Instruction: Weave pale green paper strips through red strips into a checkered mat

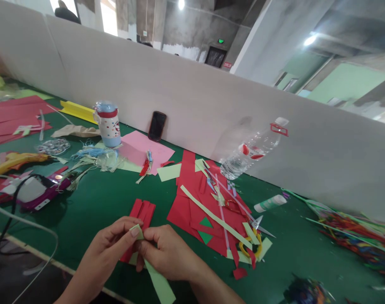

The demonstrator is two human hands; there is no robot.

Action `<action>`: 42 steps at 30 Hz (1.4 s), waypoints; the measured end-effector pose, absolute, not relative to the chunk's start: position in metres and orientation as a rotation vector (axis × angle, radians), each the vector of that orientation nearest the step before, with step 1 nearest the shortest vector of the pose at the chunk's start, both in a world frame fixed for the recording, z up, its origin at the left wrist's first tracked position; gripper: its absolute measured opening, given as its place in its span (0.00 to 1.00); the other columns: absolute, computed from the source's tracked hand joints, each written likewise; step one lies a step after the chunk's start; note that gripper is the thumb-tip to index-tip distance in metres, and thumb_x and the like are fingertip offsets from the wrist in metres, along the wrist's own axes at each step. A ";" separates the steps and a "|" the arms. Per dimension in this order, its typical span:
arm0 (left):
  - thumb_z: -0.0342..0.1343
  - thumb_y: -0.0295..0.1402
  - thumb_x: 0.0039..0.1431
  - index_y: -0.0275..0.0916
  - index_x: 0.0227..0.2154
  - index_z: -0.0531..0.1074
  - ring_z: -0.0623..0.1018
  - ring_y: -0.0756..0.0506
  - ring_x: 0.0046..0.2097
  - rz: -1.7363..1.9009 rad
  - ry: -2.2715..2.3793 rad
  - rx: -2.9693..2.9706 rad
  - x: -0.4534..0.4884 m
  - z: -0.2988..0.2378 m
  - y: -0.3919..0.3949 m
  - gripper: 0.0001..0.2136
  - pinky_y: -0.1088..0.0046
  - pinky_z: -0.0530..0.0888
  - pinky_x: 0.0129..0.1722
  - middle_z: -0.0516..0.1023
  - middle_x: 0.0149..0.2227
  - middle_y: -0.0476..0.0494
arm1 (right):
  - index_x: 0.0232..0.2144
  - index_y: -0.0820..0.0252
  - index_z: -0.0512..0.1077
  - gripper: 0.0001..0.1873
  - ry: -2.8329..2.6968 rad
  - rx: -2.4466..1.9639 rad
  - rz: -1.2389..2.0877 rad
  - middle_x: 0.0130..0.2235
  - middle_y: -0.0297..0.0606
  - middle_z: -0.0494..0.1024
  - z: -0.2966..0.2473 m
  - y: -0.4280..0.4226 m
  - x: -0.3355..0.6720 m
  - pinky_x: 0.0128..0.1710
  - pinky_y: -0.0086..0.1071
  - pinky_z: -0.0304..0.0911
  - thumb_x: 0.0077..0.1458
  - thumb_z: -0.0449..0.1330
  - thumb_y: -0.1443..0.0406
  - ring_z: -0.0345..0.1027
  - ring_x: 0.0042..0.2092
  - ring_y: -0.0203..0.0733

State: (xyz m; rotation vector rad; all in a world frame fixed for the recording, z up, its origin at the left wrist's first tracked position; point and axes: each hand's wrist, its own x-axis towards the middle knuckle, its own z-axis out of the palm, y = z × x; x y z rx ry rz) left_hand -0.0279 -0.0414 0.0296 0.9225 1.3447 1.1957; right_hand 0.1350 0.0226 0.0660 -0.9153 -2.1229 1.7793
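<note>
A pale green paper strip (pixel 159 280) is pinched between my two hands near the table's front edge. My left hand (pixel 116 238) grips its upper end between thumb and fingers, where the paper looks bent over. My right hand (pixel 165 251) holds the strip just beside that, and its long free end hangs down toward me. Behind and under my hands lies a folded red paper piece (pixel 144 211), partly hidden. To the right are red paper sheets (pixel 182 209), with another pale green strip (pixel 214 217) across them and yellow-handled scissors (pixel 257 242) at their edge.
A clear plastic bottle (pixel 252 150) leans on the white partition (pixel 186 105), near a phone (pixel 157 126). A cup (pixel 109 126) stands left of it. A glue stick (pixel 270 203) and colourful pipe cleaners (pixel 353 236) lie right. A purple device (pixel 47 196) with cables is at left.
</note>
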 end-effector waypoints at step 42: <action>0.66 0.56 0.45 0.37 0.34 0.76 0.78 0.49 0.30 0.787 1.036 0.637 0.017 0.025 -0.061 0.25 0.77 0.73 0.26 0.81 0.34 0.45 | 0.35 0.64 0.78 0.23 -1.574 -1.105 1.572 0.23 0.36 0.78 0.060 0.038 0.135 0.22 0.25 0.55 0.59 0.58 0.49 0.61 0.23 0.33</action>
